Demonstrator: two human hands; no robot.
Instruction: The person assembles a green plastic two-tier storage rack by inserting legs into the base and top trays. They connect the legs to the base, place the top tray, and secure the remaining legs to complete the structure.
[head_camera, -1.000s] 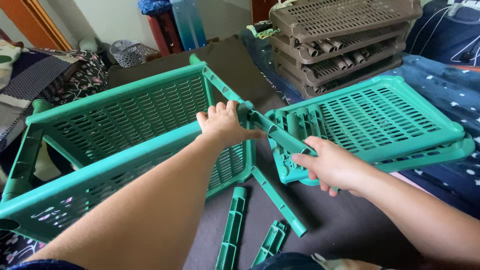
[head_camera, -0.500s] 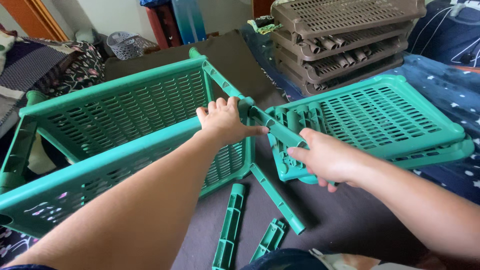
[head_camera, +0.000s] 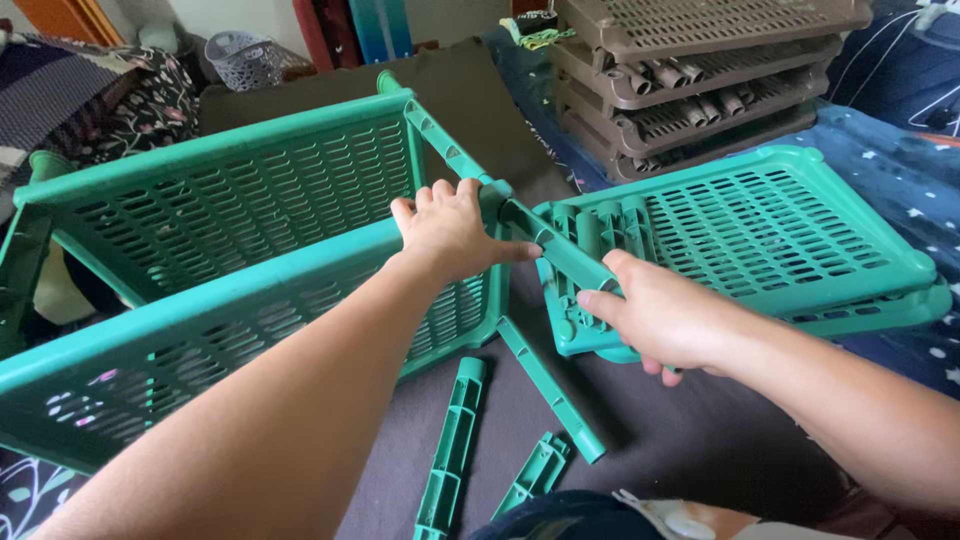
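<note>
Your left hand (head_camera: 450, 228) reaches forward with the forearm running up from the lower left, palm down, fingers curled over the top corner of the green rack (head_camera: 240, 260), which lies on its side on the dark cloth (head_camera: 690, 440). The fingers are closed around that corner joint, the thumb pointing right along the edge.

Your right hand (head_camera: 665, 320) comes in from the lower right, wrist slightly bent, and is wrapped around the lower end of a green post (head_camera: 555, 250). That post slants up and left from your right fist to the corner under your left hand, so both hands are clamped on the same joint from opposite ends. The index finger of the right hand lies along the post; the other fingers are tucked beneath it, and you cannot see their tips.

Just behind your right hand sits a loose green shelf tray (head_camera: 760, 240), flat on the cloth, with several short posts lying in its near end. Another green post (head_camera: 550, 390) sticks out from the rack's lower corner toward you. 2 loose green post pieces (head_camera: 450, 450) lie on the cloth near your body. A stack of brown shelf trays (head_camera: 690, 80) stands farther back on the right, well apart from your hands.
</note>
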